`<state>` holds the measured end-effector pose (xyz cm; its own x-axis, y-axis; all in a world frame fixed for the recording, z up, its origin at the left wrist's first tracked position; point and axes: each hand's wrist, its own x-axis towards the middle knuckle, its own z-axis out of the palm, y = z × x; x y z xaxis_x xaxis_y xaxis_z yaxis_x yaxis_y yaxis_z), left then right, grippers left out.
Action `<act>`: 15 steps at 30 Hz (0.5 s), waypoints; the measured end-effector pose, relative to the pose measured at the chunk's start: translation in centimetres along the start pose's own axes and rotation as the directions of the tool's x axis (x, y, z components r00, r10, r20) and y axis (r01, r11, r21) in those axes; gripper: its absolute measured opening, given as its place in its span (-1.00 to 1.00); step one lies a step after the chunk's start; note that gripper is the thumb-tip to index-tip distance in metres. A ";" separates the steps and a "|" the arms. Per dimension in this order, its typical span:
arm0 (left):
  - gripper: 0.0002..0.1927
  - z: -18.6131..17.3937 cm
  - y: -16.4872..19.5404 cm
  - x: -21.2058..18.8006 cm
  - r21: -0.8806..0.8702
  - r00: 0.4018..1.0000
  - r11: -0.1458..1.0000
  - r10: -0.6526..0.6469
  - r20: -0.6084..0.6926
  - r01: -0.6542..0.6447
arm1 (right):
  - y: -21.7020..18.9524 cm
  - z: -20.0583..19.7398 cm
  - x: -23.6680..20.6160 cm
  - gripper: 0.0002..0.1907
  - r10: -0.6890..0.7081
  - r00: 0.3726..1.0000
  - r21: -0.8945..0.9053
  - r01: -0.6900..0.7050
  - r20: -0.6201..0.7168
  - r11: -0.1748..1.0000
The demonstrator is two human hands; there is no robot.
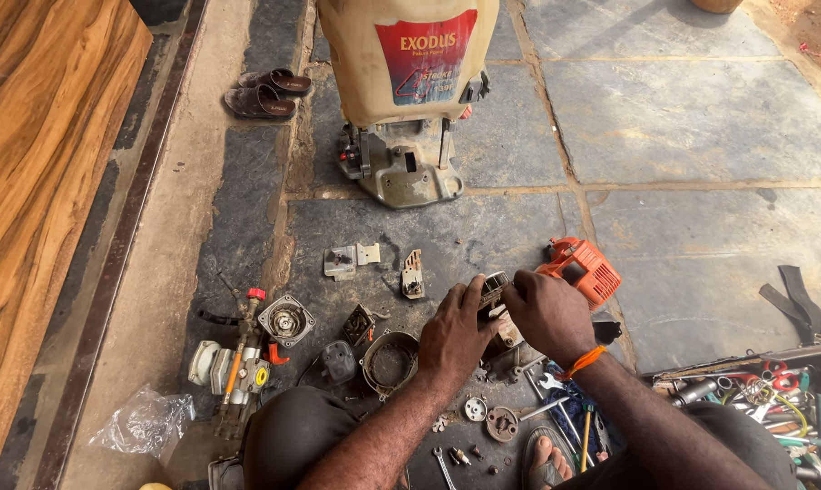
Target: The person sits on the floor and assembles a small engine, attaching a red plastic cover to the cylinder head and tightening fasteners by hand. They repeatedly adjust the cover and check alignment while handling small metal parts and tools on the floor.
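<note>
At frame centre, the left hand point(453, 338) and right hand point(545, 313) both grasp a small metal engine part point(494, 292), beside an orange cover point(581, 268).

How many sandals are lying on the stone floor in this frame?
2: one brown sandal and a second sandal side by side at top left, beside the sprayer tank. Others may be hidden out of frame.

Left hand point(454, 334) and right hand point(547, 313) around small metal engine part point(493, 292), orange engine cover point(581, 269) beside, on stone floor point(701, 118).
</note>
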<state>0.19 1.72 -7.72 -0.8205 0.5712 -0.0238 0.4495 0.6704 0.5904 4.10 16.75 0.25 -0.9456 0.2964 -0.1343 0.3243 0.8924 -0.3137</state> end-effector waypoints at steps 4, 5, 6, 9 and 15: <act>-0.12 -0.1 -0.2 -0.6 -0.075 0.998 0.996 0.038 -0.041 -0.041 | 1.1 -1.0 -0.5 -0.52 -0.084 0.996 0.051 0.083 0.006 0.995; -0.09 0.1 -0.3 -0.8 -0.092 1.000 0.996 0.019 -0.018 -0.021 | 1.6 -1.5 -1.0 -0.45 -0.101 0.995 0.039 0.101 0.013 0.994; -0.07 0.2 -0.5 -0.5 -0.105 1.000 0.994 0.007 0.000 -0.007 | 1.9 -2.0 -1.4 -0.46 -0.142 0.989 0.085 0.138 0.037 0.987; -0.04 -0.1 -1.8 0.5 -0.073 0.994 0.997 -0.003 0.106 0.011 | 2.7 -3.9 -1.9 -0.45 -0.273 0.961 0.196 0.261 0.033 0.945; -0.05 -0.9 -2.7 0.9 -0.096 0.986 0.995 0.006 0.166 0.010 | 1.6 -4.6 -2.5 -0.58 -0.433 0.901 0.075 0.435 -0.035 0.897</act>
<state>-2.10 0.03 -8.65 -0.7480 0.6458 -0.1534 0.4056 0.6277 0.6645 6.91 19.02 4.36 -0.9930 -0.1078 0.0477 -0.1179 0.9044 -0.4102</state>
